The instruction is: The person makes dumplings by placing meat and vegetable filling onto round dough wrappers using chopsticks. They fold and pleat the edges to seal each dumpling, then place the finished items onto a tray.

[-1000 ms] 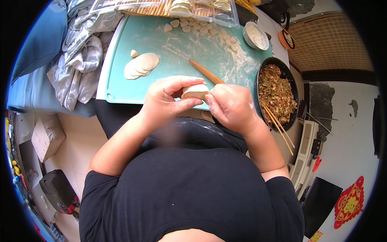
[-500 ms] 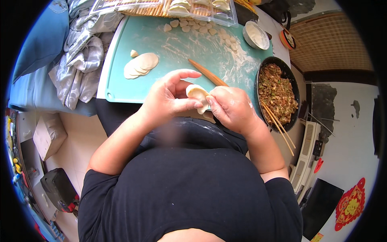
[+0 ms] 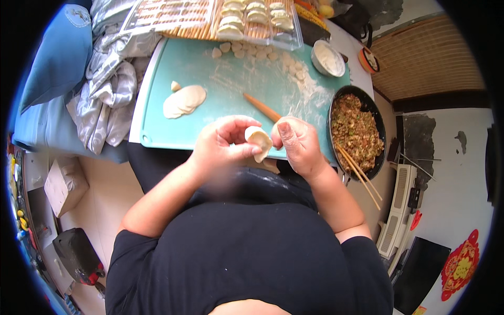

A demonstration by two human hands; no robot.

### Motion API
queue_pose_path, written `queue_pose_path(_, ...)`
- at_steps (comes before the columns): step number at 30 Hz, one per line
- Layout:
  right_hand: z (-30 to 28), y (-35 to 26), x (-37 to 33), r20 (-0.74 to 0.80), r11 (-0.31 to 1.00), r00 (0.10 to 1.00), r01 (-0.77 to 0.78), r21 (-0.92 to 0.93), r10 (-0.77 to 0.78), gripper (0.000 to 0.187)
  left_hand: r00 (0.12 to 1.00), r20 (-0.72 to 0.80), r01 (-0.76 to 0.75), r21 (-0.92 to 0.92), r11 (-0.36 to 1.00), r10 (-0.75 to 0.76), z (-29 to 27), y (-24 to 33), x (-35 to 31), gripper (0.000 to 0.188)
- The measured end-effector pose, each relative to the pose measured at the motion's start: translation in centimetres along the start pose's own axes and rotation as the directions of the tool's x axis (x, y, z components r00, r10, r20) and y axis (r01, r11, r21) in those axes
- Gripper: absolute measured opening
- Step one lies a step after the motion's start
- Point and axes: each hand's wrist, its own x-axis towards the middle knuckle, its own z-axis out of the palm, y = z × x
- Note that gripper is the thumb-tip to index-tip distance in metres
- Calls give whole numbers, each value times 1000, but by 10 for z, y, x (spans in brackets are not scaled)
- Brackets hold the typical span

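Note:
In front of my belly, my left hand (image 3: 220,143) pinches a pale folded dumpling (image 3: 259,140) between thumb and fingers. Its edge faces right and the wrapper looks cupped. Close beside it is my right hand (image 3: 301,148), floury, with the thumb raised apart from the bent fingers and nothing visible in it. A tapered wooden rolling pin (image 3: 260,107) lies on the turquoise board (image 3: 220,113), its near end hidden behind the right hand. To the left on the board rests an overlapping stack of round dough wrappers (image 3: 184,103) with a small dough piece (image 3: 175,85) beside it.
Several dough lumps (image 3: 261,51) line the board's far side. Beyond is a clear-lidded tray (image 3: 176,21) holding dumplings. A flour bowl (image 3: 316,63) stands far right. A black pan (image 3: 384,137) of minced filling (image 3: 357,123), with chopsticks (image 3: 366,178) across its rim, sits at the right.
My right hand has come off the dumpling's edge, moving slightly right with its thumb lifting. The left hand still holds the dumpling. The whole view has shifted a little, showing more of the tray.

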Motion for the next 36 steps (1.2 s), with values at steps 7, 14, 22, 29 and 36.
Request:
queue_pose_path(7, 0, 7, 17, 279, 726, 900, -436, 531, 336, 46, 968, -29, -181, 606, 775, 249, 6, 2, 15, 34)
queue_pose_path(14, -46, 7, 55, 117, 859, 924, -382, 342, 364, 33, 970, -51, -140, 681, 719, 238, -23, -10, 17, 34)
queue_pose_path(22, -122, 20, 179, -159, 810, 987, -81, -581, -15, 28, 969, -117, -104, 612, 784, 220, -30, -15, 11, 22)
queue_pose_path(29, -121, 26, 215, 103, 544, 995, 96, -833, -18, 27, 955, -158, -101, 622, 777, 250, -49, -20, 2, 20)
queue_pose_path(36, -120, 30, 224, 150, 507, 989, 121, -854, 17, 26, 963, -167, -59, 635, 770, 211, -51, -19, 2, 18)
